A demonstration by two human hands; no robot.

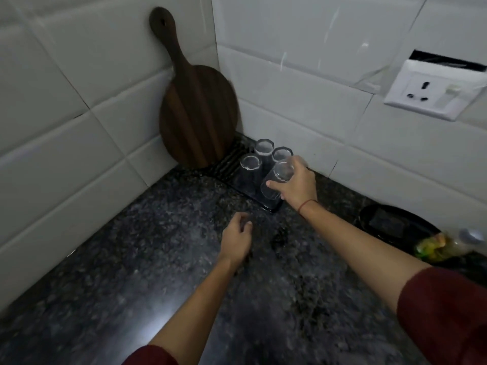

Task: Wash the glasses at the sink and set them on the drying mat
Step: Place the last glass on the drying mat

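Right hand (296, 184) grasps tilted glass (276, 184) over near corner of drying mat (232, 164), frame centre. Three glasses (250, 169) stand inverted there. Left hand (235, 239) loosely curled, holding nothing, above counter (131, 259).

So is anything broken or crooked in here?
Yes, the wall socket on the right. It sits crooked and a dark gap shows along its top edge, as if it has come loose from the tiles. The glass in the right hand is tilted too, but the hand grips it at the mat.
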